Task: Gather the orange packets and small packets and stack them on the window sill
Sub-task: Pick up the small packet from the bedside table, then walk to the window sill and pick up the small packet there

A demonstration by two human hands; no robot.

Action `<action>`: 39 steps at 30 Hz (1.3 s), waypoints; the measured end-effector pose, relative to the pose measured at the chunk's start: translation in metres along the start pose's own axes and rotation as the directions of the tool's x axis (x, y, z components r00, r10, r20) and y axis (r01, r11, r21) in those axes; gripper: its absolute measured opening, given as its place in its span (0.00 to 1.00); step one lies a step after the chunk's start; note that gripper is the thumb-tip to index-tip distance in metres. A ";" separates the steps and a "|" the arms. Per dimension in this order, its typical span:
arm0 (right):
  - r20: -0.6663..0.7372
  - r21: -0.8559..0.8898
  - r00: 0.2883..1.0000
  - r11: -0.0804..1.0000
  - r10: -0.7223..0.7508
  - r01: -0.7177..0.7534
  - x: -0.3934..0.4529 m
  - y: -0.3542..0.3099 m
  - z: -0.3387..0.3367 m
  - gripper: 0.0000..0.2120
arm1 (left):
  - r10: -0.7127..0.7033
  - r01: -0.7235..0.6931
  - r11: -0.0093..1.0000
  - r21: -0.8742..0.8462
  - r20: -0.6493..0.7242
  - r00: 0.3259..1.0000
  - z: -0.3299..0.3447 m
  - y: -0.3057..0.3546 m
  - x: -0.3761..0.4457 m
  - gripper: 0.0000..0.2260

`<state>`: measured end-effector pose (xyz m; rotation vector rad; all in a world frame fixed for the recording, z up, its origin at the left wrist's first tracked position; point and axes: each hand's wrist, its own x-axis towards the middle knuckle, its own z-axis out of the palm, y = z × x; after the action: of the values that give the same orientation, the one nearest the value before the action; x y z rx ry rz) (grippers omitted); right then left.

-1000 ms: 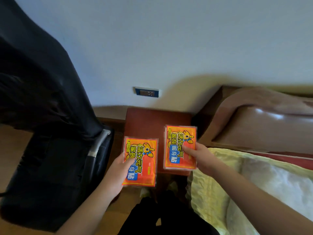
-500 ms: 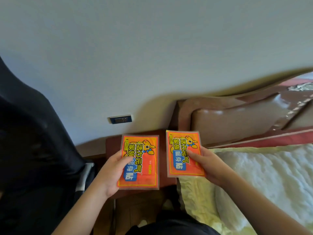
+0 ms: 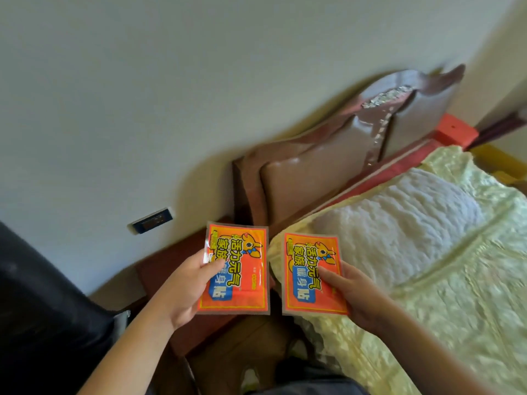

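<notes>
A: Where are the orange packets?

B: There are two, both in the air. The left orange packet point(image 3: 235, 269) is in the left hand point(image 3: 182, 292), the right orange packet point(image 3: 312, 273) in the right hand point(image 3: 356, 297). Each is held face up and nearly flat, with yellow and blue print and a cartoon animal at the top.

A: How are the fingers set?

B: The left thumb point(image 3: 209, 266) presses on the printed face from the packet's left edge, with the other fingers hidden underneath, so the hand is clamped on it. The right thumb point(image 3: 328, 273) lies across the face of the other packet from its right edge, the rest of the fingers tucked below, clamped likewise.

A: Do the packets touch?

B: No, they sit side by side, near each other, with a narrow gap between.

A: What lies below the fingers?

B: Under the left ones is a reddish-brown bedside tabletop point(image 3: 171, 269). Under and to the right of the right ones is a bed point(image 3: 456, 280) with a pale yellow cover and a white pillow point(image 3: 399, 223).

A: And beyond?

B: Past the fingertips, a brown padded headboard point(image 3: 328, 166) leans against a white wall point(image 3: 171, 95). A dark wall socket point(image 3: 151, 220) sits beyond the left fingers. Far left of them is a black draped shape point(image 3: 42, 309), too dark to identify.
</notes>
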<state>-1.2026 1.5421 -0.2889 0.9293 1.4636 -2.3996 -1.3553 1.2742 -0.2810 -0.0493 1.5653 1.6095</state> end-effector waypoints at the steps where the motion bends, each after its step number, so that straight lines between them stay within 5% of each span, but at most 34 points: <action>1: -0.025 0.030 1.000 0.999 -0.014 0.015 -0.010 0.004 -0.004 0.21 | -0.005 0.004 1.000 0.014 0.045 0.999 0.005 0.001 0.001 0.09; 15: -0.509 0.225 0.851 0.933 -0.132 0.279 -0.189 0.085 -0.077 0.12 | -0.193 0.024 0.931 0.365 0.435 0.879 0.173 -0.027 0.000 0.08; 24: -0.684 0.376 0.714 0.765 -0.151 0.522 -0.348 0.230 -0.112 0.21 | -0.386 0.034 0.840 0.541 0.554 0.738 0.300 -0.118 -0.097 0.08; 39: -0.959 0.266 0.282 0.457 0.033 0.849 -0.566 0.398 -0.090 0.20 | -0.689 -0.104 0.635 0.766 0.622 0.371 0.482 -0.285 -0.272 0.08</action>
<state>-0.5386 1.3293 -0.2755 2.7588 0.6945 -3.2955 -0.7699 1.4813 -0.2513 0.7836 1.0269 0.3506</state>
